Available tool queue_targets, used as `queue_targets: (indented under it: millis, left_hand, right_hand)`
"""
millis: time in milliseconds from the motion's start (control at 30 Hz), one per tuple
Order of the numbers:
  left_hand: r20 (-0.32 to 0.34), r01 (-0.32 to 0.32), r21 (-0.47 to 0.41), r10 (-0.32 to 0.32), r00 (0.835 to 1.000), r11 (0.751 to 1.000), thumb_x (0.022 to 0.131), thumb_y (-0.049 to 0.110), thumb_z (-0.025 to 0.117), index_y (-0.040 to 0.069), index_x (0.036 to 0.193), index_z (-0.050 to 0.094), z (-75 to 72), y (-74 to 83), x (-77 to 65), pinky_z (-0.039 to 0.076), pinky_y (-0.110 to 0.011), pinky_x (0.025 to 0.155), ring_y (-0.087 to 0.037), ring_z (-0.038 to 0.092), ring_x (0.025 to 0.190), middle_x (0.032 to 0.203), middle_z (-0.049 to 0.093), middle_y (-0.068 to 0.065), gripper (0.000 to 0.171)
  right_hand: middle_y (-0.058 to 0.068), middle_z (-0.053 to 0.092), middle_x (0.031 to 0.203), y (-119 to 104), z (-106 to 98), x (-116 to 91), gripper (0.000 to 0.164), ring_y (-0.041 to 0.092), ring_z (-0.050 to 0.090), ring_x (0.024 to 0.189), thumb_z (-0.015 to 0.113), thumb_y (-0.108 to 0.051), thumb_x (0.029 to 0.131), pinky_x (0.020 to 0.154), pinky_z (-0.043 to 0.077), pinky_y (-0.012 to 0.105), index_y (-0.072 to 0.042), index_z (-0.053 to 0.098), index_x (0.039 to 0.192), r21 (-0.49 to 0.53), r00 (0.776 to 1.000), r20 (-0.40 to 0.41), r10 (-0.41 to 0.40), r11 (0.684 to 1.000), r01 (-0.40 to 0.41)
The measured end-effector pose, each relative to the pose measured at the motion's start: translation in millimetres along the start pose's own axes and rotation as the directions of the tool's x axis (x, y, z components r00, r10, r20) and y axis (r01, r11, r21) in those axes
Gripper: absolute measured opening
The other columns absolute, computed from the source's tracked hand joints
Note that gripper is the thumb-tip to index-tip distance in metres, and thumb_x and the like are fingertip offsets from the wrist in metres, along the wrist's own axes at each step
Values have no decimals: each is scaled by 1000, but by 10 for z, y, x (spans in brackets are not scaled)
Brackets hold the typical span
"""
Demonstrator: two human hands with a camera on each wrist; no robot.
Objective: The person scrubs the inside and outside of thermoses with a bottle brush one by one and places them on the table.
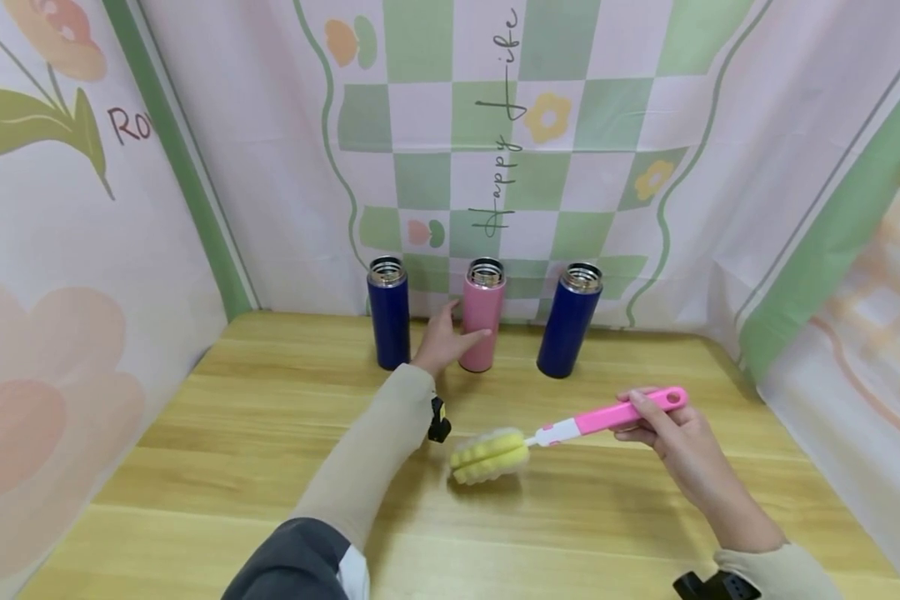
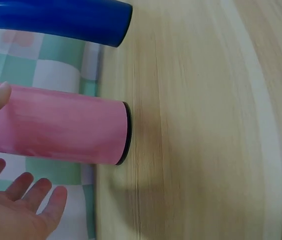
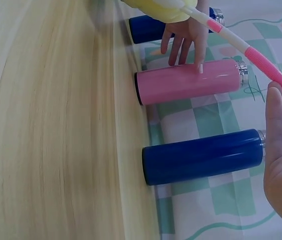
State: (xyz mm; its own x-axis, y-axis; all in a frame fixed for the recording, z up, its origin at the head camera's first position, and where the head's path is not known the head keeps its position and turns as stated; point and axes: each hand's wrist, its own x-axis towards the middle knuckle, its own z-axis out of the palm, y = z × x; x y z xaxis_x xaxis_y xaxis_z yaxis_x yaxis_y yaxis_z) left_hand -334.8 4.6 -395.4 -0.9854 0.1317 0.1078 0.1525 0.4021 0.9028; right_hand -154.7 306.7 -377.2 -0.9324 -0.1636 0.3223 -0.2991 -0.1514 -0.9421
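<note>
A pink bottle (image 1: 482, 312), lidless and upright, stands at the back of the table with my left hand (image 1: 442, 342) beside it. That hand's thumb reaches across the bottle's front, while the other fingers are spread at its far side; in the left wrist view they (image 2: 36, 195) are apart from the bottle's wall. My right hand (image 1: 686, 454) grips the pink handle of a bottle brush (image 1: 600, 418), whose yellow-and-white sponge head (image 1: 490, 457) points left over the table. Dark blue bottles, also lidless, flank the pink one: one at left (image 1: 390, 321), one at right (image 1: 567, 325).
The wooden table (image 1: 217, 467) ends at a hanging cloth (image 1: 285, 208) with green checks and flowers, close behind the bottles. More printed cloth hangs at both sides. A small black device (image 1: 438, 419) is strapped to the left wrist.
</note>
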Motion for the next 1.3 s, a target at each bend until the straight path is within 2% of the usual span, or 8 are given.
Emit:
queue_targets:
  millis: [367,600,733,867,967,1133,1300]
  left_hand:
    - [47,-2,46,0,999,999,92,34,74,6,159,23,35,26,44,34,-43,112,-29,39,140,157,36,-14,89]
    - [36,-43,19,43,998,999,92,30,75,10,154,36,109,36,98,42,-42,107,-27,52,129,145,52,-12,76]
    - [3,-18,14,18,1000,1000,92,29,75,8,151,40,152,57,99,43,-42,105,-27,55,126,142,55,-12,72]
    - [-20,24,-13,-24,1000,1000,92,28,75,4,151,38,167,68,73,42,-42,106,-28,53,128,144,53,-15,73]
    - [-29,38,-38,-39,999,999,93,29,74,4,151,35,158,52,54,41,-42,107,-28,52,130,145,51,-16,74]
    - [-27,1,-63,-3,1000,998,93,28,73,2,150,34,108,-21,29,39,-42,108,-30,51,130,145,51,-18,74]
    - [25,-37,-48,39,999,998,94,30,72,1,151,32,10,-71,-75,39,-43,108,-30,50,131,145,49,-19,75]
  right_hand:
    - [11,71,99,16,-20,-7,28,18,72,82,43,-1,106,77,56,29,-2,72,107,-7,1000,-6,-5,1000,5]
    - [11,71,99,23,-16,-9,28,18,71,82,44,-2,106,78,56,29,-3,72,107,-9,1000,-12,5,1000,-6]
    - [10,71,98,27,-15,-12,28,18,71,82,44,-2,106,78,56,29,-4,72,107,-8,1000,-16,15,1000,-15]
    - [10,71,98,32,-20,-12,28,18,71,82,44,-2,106,77,57,29,-4,72,106,-8,1000,-21,12,1000,-13]
    - [10,71,98,33,-29,-9,27,18,71,81,45,-2,106,77,57,29,-4,72,107,-13,1000,-22,7,1000,-7]
    - [11,72,99,42,-49,-12,29,18,72,82,43,-4,107,78,57,30,-4,71,108,-13,1000,-16,-10,1000,10]
    - [11,72,101,55,-73,-25,32,19,72,86,38,-9,109,80,56,30,-4,69,112,-11,999,2,-32,999,32]
